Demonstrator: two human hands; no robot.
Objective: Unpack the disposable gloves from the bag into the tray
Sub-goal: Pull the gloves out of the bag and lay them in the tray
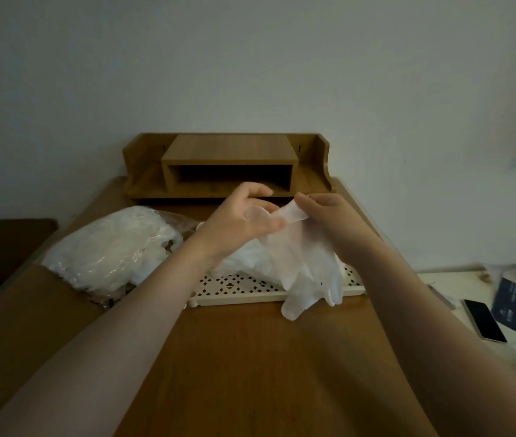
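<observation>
Both the left hand (244,219) and right hand (329,222) pinch the cuff of one thin translucent white disposable glove (307,263), hanging over the cream perforated plastic tray (237,287), right of the clear bag (108,247); next, seemingly, lowering it in.

Tray (237,287) mostly hidden (gloves (250,258), forearms)
</observation>
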